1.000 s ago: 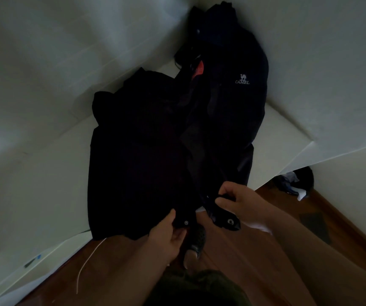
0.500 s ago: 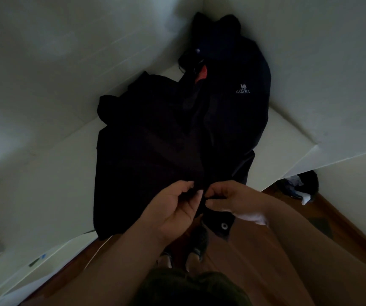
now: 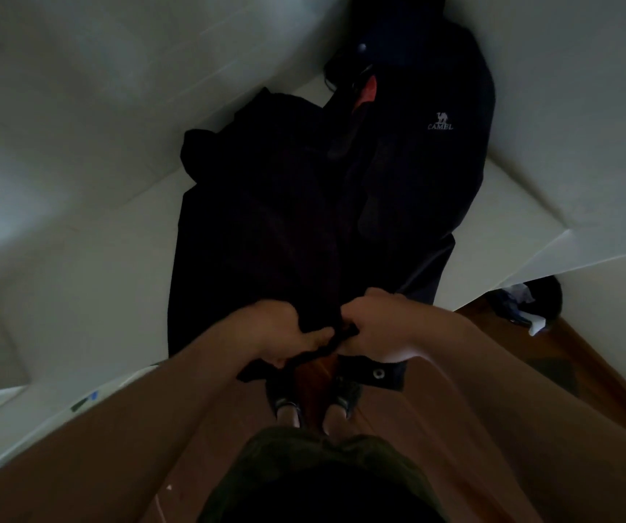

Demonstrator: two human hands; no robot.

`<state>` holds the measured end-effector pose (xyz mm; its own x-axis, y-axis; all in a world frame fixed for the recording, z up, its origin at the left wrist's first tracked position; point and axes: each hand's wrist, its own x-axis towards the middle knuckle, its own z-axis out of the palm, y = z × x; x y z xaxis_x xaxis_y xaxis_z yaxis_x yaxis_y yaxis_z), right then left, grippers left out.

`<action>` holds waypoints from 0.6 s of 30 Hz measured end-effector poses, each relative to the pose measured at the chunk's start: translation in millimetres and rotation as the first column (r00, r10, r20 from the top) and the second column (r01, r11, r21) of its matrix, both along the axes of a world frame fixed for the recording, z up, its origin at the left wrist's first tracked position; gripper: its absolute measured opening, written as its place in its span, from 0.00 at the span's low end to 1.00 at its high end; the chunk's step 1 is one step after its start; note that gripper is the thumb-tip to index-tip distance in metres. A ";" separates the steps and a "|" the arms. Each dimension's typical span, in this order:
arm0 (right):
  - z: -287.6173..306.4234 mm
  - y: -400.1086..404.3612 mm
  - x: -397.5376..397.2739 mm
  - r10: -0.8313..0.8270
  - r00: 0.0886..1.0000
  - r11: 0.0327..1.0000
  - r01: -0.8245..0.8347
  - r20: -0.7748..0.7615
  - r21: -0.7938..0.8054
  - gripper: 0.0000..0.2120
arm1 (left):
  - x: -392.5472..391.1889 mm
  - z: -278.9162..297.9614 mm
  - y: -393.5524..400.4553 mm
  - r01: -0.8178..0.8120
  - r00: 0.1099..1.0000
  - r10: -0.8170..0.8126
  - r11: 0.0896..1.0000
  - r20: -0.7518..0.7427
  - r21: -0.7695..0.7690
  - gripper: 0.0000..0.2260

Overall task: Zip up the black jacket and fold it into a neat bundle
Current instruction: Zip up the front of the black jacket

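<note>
A black jacket (image 3: 285, 205) lies spread on a white surface (image 3: 88, 281), its front open and its collar toward the far corner. A white camel logo (image 3: 440, 122) marks its right chest panel. My left hand (image 3: 269, 330) grips the bottom hem of the left front panel. My right hand (image 3: 379, 326) grips the bottom of the right front panel. Both hands meet at the jacket's lower middle, where the two edges come together. A hem corner with a metal snap (image 3: 379, 372) hangs below my right hand. The zipper itself is too dark to make out.
White walls (image 3: 568, 88) close in behind and to the right of the white surface. A wooden floor (image 3: 587, 371) lies below its front edge, with my shoes (image 3: 315, 402) on it. A dark bundle with white scraps (image 3: 530, 303) sits on the floor at right.
Both hands have risen from the hanging hem corners and come together at the jacket's lower middle, drawing the two front edges close. The view has moved nearer to the jacket.
</note>
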<state>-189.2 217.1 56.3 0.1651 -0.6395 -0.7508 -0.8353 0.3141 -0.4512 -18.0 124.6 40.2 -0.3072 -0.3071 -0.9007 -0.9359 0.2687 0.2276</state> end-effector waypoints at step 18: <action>1.3 1.4 -16.0 -0.219 0.957 0.947 0.255 0.190 -0.194 0.06 | -18.5 20.3 -6.7 -0.416 0.710 0.554 0.828 -0.434 0.376 0.14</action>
<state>-205.1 218.5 57.6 0.0981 -0.8179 -0.5670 -0.6575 0.3744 -0.6538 -36.4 117.9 60.6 -0.6019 -0.3467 -0.7194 -0.6471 -0.3161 0.6938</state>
